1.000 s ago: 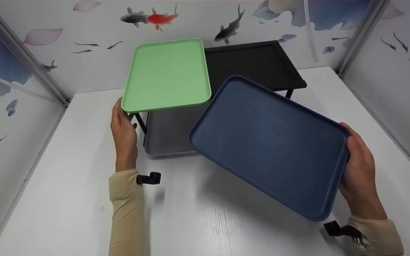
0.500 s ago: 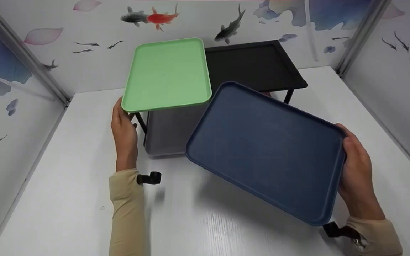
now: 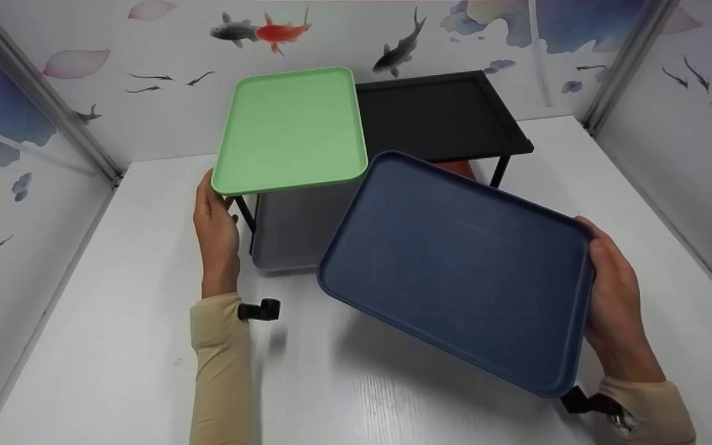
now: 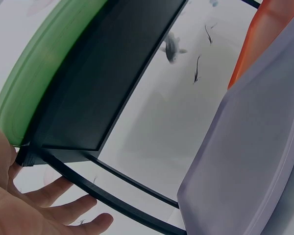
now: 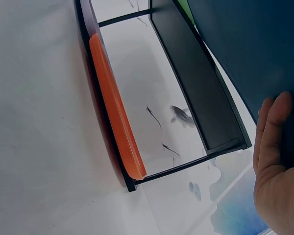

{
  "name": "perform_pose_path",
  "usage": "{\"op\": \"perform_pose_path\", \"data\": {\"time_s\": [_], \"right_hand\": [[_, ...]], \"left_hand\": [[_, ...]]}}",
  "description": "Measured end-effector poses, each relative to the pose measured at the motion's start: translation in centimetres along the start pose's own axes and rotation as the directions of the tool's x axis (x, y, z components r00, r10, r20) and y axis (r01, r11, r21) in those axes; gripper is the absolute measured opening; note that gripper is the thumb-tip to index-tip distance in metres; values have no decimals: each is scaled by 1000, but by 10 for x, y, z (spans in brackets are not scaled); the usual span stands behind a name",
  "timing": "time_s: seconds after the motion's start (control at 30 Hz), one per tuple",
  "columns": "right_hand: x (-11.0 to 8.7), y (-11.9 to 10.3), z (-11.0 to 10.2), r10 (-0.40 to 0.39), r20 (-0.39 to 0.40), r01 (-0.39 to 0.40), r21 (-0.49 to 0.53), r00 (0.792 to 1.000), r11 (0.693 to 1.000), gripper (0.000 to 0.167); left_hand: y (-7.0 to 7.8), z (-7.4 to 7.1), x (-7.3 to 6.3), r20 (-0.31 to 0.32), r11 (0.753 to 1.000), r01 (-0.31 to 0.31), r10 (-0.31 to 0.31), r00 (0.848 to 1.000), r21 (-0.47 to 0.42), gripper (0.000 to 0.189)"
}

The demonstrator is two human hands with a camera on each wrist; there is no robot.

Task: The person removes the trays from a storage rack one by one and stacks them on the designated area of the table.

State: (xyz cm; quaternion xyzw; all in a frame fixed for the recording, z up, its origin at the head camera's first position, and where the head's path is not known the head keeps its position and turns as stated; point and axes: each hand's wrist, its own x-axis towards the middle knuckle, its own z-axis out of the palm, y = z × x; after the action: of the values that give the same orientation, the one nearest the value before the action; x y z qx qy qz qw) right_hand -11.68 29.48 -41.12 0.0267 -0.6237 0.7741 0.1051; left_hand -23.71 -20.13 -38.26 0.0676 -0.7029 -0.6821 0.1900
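Note:
My right hand [image 3: 617,296] grips the right short edge of a dark blue serving tray [image 3: 461,272], held tilted above the table. In the right wrist view its straight fingers [image 5: 272,132] lie against the tray's underside. A green tray [image 3: 294,130] lies on the left of a black two-tier rack's upper shelf [image 3: 436,114]. Beside that shelf's front left corner, my left hand [image 3: 216,241] touches the corner with fingers loosely extended, as the left wrist view shows. The lower tier holds a grey tray [image 3: 291,232] and an orange tray [image 5: 115,107], mostly hidden in the head view.
The rack stands at the back of a white table [image 3: 331,389], against a panel [image 3: 164,123] painted with fish. Thin black legs [image 3: 500,172] join its two tiers. Side panels with metal posts [image 3: 631,59] flank the table.
My right hand has brought the blue tray a little left and toward me. More of the orange tray under the upper shelf shows. The left hand and the green tray stay put.

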Motion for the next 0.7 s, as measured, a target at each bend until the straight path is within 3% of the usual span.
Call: {"op": "perform_pose_path", "data": {"time_s": [0.7], "right_hand": [[2, 5, -4, 15, 19, -15, 3, 1000, 1000, 51]], "left_hand": [[0, 0, -1, 4, 1000, -1, 1, 1000, 0, 52]]}}
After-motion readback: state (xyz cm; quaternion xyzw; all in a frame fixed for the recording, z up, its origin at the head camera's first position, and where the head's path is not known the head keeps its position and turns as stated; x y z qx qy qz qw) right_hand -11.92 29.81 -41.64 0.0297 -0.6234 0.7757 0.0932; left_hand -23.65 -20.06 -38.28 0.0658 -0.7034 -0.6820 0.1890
